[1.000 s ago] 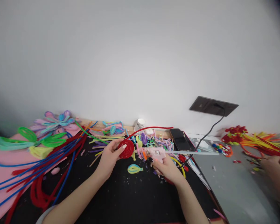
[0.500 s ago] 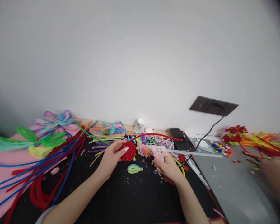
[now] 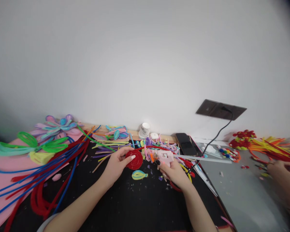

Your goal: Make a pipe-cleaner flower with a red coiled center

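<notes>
Between thumb and fingers, my left hand [image 3: 117, 164] pinches a flat red pipe cleaner coil [image 3: 135, 161]. A loose tail of the same red pipe cleaner runs off to the right, behind the glue gun. My right hand [image 3: 171, 170] is wrapped round a pale pink hot glue gun [image 3: 165, 156], its orange-ringed nozzle pointing left toward the coil but apart from it. A long clear glue stick [image 3: 200, 158] sticks out of the gun's back. Just below the coil, a small yellow and blue pipe cleaner loop [image 3: 139, 175] lies on the black mat [image 3: 135, 206].
Blue and red pipe cleaners [image 3: 62, 164] and a pastel flower [image 3: 60, 125] lie at left. A paper cup [image 3: 144, 130] and a phone [image 3: 187, 144] stand or lie near the wall. A black cord [image 3: 216, 137] hangs from the socket [image 3: 221, 109]. Another person's hand [image 3: 282, 174] is at far right.
The coil in my left hand has shifted slightly right and down. Its loose tail has dropped from a high arc to lie lower, behind the glue gun. My right hand has barely moved.
</notes>
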The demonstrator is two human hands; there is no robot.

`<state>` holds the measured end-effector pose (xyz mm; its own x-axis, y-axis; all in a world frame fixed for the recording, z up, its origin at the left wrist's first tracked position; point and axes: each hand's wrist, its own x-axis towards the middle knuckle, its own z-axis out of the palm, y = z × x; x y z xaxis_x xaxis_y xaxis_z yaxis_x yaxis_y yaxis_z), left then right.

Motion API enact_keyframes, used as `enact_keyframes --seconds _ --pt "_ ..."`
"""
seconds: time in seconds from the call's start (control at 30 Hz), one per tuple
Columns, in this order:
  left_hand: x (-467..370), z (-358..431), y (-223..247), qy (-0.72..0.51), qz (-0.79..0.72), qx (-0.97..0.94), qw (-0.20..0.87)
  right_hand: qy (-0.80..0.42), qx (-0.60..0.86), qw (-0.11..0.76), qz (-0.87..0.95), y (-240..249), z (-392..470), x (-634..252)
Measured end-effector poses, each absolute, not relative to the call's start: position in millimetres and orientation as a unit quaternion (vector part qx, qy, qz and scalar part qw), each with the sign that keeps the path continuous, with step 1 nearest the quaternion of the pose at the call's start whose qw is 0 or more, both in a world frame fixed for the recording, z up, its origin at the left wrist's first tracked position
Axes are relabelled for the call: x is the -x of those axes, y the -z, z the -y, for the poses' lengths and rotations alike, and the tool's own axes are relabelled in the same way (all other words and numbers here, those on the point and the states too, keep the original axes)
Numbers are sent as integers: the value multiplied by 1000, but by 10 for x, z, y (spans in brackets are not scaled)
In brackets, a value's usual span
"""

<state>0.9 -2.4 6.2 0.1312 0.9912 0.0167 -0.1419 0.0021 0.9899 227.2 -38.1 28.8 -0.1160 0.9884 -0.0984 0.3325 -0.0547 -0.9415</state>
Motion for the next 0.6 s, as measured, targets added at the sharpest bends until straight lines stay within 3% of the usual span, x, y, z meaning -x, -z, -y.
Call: enact_keyframes --seconds 0.6 --pt "-18 44 -42 -487 -420 -564 517 -461 558 367 585 -272 379 -2262"
